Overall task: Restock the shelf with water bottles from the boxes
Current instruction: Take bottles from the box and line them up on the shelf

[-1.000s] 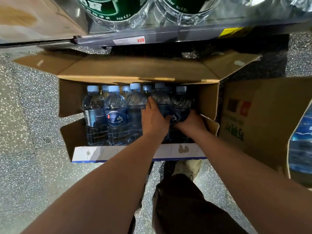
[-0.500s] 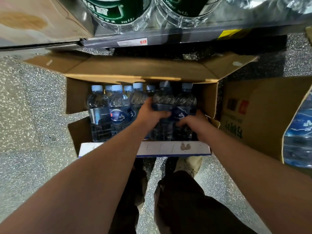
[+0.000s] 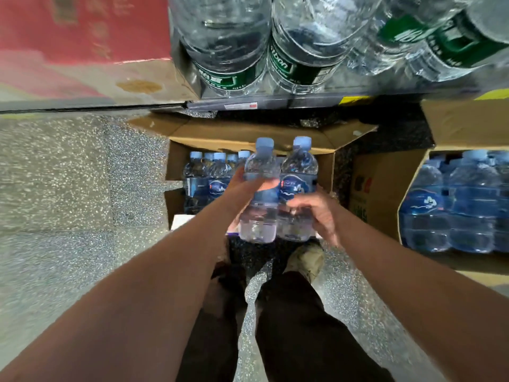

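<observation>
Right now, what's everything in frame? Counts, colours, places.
left-hand bottle: 1, clear, light-blue cap, held above the open box
right-hand bottle: 1, same, beside it
open box: 1, brown cardboard, on the floor below the shelf
boxed bottles: at least 5 caps, blue labels, left part of open box
second box: 1, brown, floor right, holds more bottles, count unclear
jugs: about 4, clear, green labels, on shelf
shelf: 1, grey edge, top
red carton: 1, top left
floor: grey speckled
shoe: 1, tan, bottom centre
left hand: grips left-hand bottle
right hand: grips right-hand bottle
</observation>
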`<state>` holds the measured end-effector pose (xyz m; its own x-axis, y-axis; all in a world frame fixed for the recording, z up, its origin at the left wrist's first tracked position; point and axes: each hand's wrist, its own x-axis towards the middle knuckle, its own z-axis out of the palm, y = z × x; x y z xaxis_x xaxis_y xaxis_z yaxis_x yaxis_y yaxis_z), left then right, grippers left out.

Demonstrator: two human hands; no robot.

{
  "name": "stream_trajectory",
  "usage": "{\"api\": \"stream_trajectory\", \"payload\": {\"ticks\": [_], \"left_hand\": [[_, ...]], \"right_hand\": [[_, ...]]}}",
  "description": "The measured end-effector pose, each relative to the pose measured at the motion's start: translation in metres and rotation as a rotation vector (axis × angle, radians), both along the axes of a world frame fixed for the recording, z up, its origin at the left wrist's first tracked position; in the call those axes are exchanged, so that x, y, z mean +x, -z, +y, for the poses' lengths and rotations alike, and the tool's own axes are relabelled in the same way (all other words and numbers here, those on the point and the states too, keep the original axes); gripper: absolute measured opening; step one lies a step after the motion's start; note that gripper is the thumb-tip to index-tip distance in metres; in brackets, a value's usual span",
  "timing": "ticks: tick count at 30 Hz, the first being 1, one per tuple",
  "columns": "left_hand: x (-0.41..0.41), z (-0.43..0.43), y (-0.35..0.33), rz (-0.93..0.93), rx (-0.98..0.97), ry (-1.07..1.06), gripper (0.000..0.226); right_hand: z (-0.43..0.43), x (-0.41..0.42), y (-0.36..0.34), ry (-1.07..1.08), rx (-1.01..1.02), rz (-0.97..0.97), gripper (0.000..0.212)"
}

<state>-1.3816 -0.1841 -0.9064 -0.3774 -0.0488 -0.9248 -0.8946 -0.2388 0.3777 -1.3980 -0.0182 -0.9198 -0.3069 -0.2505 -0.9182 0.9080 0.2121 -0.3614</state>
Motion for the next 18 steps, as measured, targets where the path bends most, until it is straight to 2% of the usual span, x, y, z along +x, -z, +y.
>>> {"api": "stream_trajectory", "payload": {"ticks": [4,6,10,13,16,18], "left_hand": [[0.008,-0.005,-0.05,0.014,-0.041,-0.028,0.065],[0.015,-0.006,-0.075,-0.023,-0.004,-0.014,0.071],[0.025,-0.016,-0.123,0.028,0.081,-0.1,0.025],[0.035,-0.029,-0.154,0.095,0.066,-0.16,0.035],[0.044,-0.043,-0.196,0.174,0.088,-0.138,0.052],[0.051,-0.053,-0.226,0.232,0.093,-0.089,0.046]], "right_hand": [[-0.004,0.0,-0.054,-0.027,-0.075,0.108,0.047],[-0.003,0.002,-0.083,-0.068,-0.101,0.134,0.051],[-0.014,0.007,-0.133,-0.085,-0.038,0.169,0.053],[-0.028,0.015,-0.17,-0.054,-0.032,0.189,0.034],[-0.044,0.025,-0.204,-0.019,-0.068,0.253,0.047],[-0.057,0.033,-0.229,-0.026,-0.078,0.296,0.067]]}}
